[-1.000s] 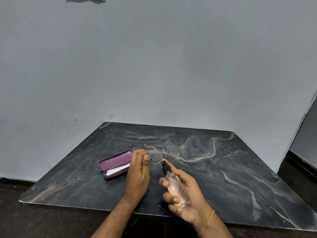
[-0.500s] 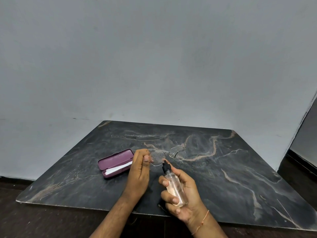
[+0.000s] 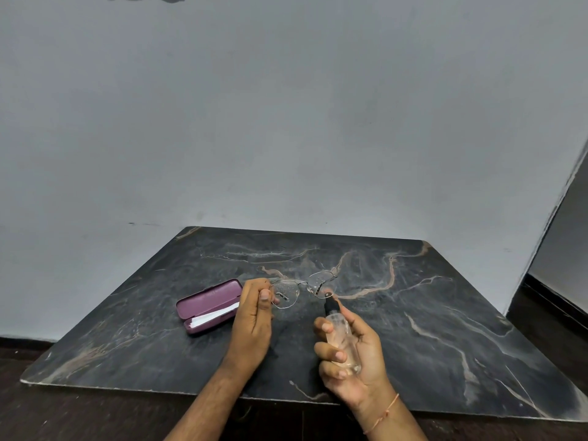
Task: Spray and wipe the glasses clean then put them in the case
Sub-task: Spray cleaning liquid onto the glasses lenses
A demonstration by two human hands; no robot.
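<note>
Thin metal-framed glasses [image 3: 302,289] hang above the dark marble table [image 3: 429,329], with droplets on the lenses. My left hand [image 3: 254,316] pinches their left end between thumb and fingers. My right hand [image 3: 350,351] grips a small clear spray bottle [image 3: 340,332] with a black nozzle pointing up at the right lens, forefinger on top of the nozzle. An open purple glasses case [image 3: 206,302] lies left of my left hand, with a white cloth [image 3: 213,316] inside it.
A grey wall rises right behind the table. A dark floor shows below the table's near edge and at the right, past a wall corner.
The glasses have turned and shifted slightly right, so both lenses face me more. The bottle's nozzle has moved from the left lens to under the right lens.
</note>
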